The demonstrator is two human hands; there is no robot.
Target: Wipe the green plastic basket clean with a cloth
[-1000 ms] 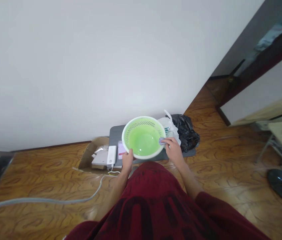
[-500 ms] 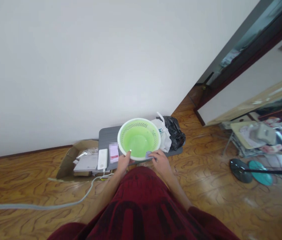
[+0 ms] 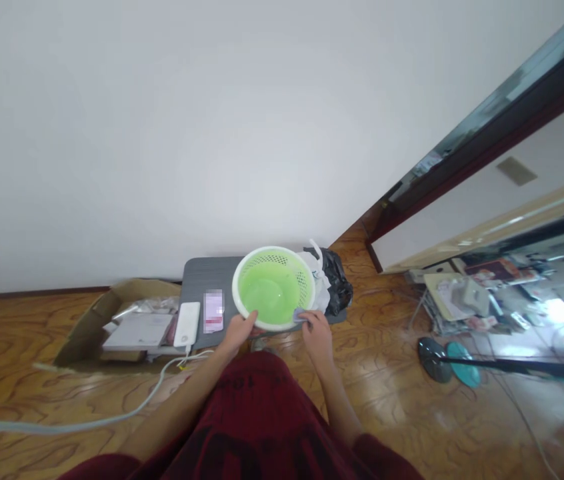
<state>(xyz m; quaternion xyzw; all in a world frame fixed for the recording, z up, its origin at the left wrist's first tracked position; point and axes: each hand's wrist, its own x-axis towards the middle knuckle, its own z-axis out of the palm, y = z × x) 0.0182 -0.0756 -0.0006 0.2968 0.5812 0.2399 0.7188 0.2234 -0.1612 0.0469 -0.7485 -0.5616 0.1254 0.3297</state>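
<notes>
A light green plastic colander bowl [image 3: 273, 288] with a white rim stands on a small grey table [image 3: 201, 275] against the wall. My left hand [image 3: 239, 329] grips the bowl's near rim, thumb over the edge. My right hand [image 3: 317, 329] is closed on a small bluish cloth [image 3: 300, 316] pressed against the bowl's near right rim. My red garment fills the bottom of the view.
A white power bank [image 3: 187, 324] with a cable and a small pink card lie on the table's left part. White and black plastic bags [image 3: 333, 283] sit at its right. A cardboard box [image 3: 112, 320] with papers stands left. A fan base [image 3: 436, 359] lies on the wooden floor right.
The view has swung rightward, so the table sits further left in frame. My right hand with the cloth has slid from the bowl's right side round to its near right rim.
</notes>
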